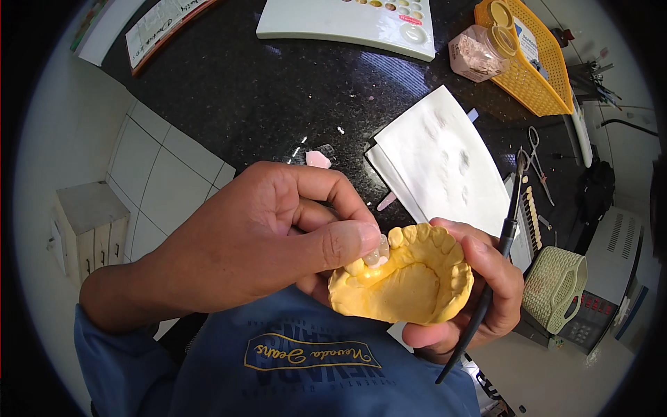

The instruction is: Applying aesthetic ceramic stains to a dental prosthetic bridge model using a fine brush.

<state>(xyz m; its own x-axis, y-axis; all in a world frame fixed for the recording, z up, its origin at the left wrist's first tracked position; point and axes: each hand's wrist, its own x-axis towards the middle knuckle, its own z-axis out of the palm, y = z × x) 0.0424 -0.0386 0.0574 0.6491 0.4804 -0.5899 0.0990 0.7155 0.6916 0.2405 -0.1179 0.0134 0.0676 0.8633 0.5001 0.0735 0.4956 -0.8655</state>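
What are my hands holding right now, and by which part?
The right hand cradles a yellow dental cast from beneath, with a black brush held by its handle. The left hand pinches a small pale tooth on the cast.

Right palm (479, 299) behind yellow cast (406, 278)

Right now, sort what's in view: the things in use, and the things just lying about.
In use:
left hand
right hand
yellow dental cast
pale tooth piece
black brush

Lying about:
white paper sheets
powder jar
yellow basket
white palette
scissors
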